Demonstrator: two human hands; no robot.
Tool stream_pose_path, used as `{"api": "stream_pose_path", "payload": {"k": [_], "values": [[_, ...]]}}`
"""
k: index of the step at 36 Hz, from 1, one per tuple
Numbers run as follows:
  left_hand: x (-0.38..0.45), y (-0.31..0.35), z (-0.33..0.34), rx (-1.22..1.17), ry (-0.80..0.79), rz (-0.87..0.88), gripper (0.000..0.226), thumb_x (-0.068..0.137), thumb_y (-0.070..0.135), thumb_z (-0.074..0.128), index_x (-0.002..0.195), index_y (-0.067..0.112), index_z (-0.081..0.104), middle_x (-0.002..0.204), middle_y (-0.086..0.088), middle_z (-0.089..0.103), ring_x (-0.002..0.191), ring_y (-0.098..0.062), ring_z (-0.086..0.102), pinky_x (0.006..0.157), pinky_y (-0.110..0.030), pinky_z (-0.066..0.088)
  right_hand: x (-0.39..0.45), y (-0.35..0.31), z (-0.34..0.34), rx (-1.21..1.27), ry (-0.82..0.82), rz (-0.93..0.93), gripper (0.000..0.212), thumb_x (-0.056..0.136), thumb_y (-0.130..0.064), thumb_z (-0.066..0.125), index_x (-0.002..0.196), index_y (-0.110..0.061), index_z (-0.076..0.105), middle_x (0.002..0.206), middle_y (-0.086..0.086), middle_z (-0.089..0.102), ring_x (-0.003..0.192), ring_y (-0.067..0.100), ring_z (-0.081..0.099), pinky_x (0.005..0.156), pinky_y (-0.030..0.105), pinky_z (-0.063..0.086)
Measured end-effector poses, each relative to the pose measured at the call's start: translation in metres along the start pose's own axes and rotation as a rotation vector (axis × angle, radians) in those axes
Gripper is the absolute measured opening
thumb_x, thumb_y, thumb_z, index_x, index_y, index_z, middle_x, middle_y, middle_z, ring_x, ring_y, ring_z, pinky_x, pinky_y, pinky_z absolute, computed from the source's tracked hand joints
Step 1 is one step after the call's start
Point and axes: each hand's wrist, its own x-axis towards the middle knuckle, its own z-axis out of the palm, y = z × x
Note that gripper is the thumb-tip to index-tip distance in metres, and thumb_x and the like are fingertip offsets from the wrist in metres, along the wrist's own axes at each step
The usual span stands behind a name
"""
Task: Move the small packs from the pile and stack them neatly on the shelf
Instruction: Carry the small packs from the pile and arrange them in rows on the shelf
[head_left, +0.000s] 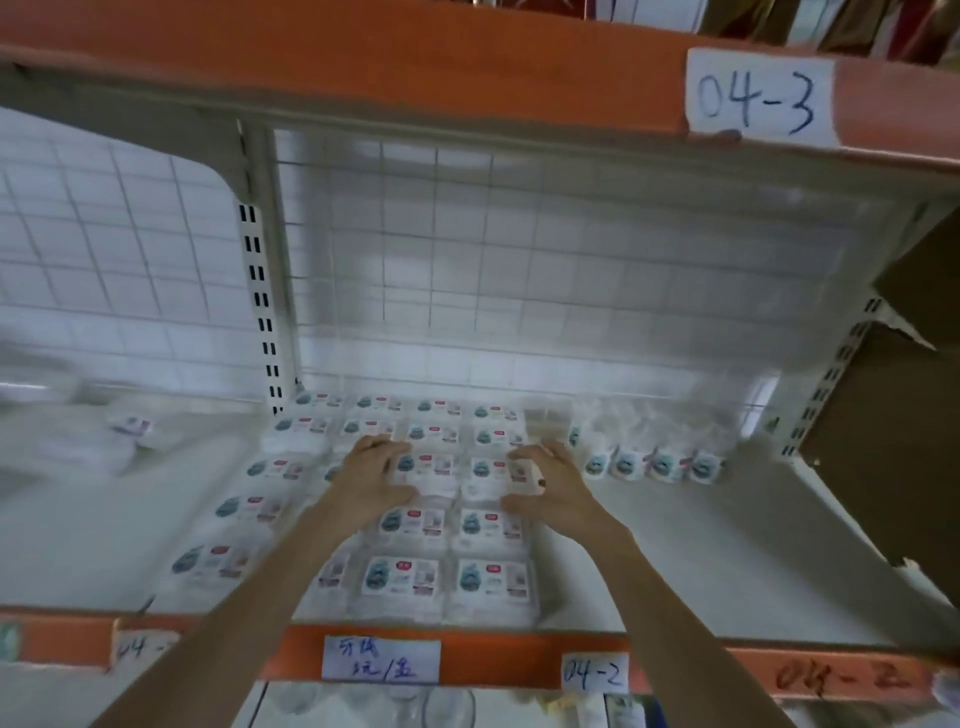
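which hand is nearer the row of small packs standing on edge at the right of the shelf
Right. The right hand rests on the flat-laid packs just left of the standing row of small packs; the left hand lies farther left, across the stack.

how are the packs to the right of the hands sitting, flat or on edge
On edge: the row of packs stands upright, labels facing forward, unlike the flat grid.

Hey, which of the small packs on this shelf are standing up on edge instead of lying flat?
The short row of packs right of the right hand. They stand on edge with labels facing forward; the stacked packs lie flat, labels up.
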Motion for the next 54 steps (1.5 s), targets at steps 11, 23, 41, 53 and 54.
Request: {"api": "stream_pose_path", "payload": {"k": [11, 23, 41, 53, 54], "values": [[-0.013, 0.003, 0.000, -0.104, 0.087, -0.047, 0.092, 0.042, 0.060, 0.056, 0.120, 0.011, 0.058, 0.110, 0.000, 0.049, 0.109, -0.016, 0.050, 0.100, -0.035, 0.041, 0.008, 0.008, 0.003, 0.149, -0.039, -0.061, 0.052, 0.073, -0.012, 0.078, 0.116, -0.011, 0.049, 0.124, 0.003, 0.054, 0.111, 0.018, 0.054, 0.087, 0.023, 0.044], [-0.007, 0.005, 0.003, 0.099, 0.035, 0.030, 0.055, 0.077, 0.015, 0.072, 0.126, 0.006, 0.049, 0.114, -0.005, 0.043, 0.099, -0.014, 0.042, 0.084, -0.022, 0.034, -0.002, -0.001, 0.008, -0.144, -0.014, -0.048, 0.062, 0.081, -0.027, 0.069, 0.134, -0.012, 0.041, 0.137, 0.004, 0.028, 0.129, 0.021, 0.030, 0.107, 0.030, 0.031], [-0.087, 0.025, -0.002, 0.376, 0.232, 0.383, 0.033, 0.079, 0.027, 0.067, 0.108, 0.012, 0.063, 0.101, -0.005, 0.061, 0.084, -0.023, 0.064, 0.070, -0.038, 0.053, -0.116, -0.037, 0.008, -0.524, 0.377, -0.251, 0.045, 0.083, -0.044, 0.051, 0.120, -0.018, 0.057, 0.124, 0.004, 0.056, 0.111, 0.024, 0.056, 0.086, 0.039, 0.049], [-0.232, 0.020, 0.087, 0.269, 0.161, 0.332, 0.026, 0.076, 0.035, 0.046, 0.099, 0.024, 0.053, 0.087, 0.004, 0.060, 0.074, -0.015, 0.062, 0.061, -0.024, 0.050, -0.247, -0.007, 0.067, -0.380, 0.247, -0.211, 0.033, 0.079, -0.040, 0.046, 0.102, -0.022, 0.061, 0.106, -0.006, 0.061, 0.096, 0.012, 0.055, 0.077, 0.023, 0.047], [-0.244, 0.013, 0.088, 0.273, 0.157, 0.276, 0.026, 0.075, 0.035, 0.045, 0.098, 0.024, 0.053, 0.087, 0.004, 0.061, 0.073, -0.016, 0.063, 0.059, -0.023, 0.051, -0.253, -0.003, 0.070, -0.393, 0.215, -0.208, 0.034, 0.080, -0.041, 0.045, 0.103, -0.022, 0.061, 0.108, -0.005, 0.061, 0.098, 0.012, 0.054, 0.077, 0.026, 0.050]]}}
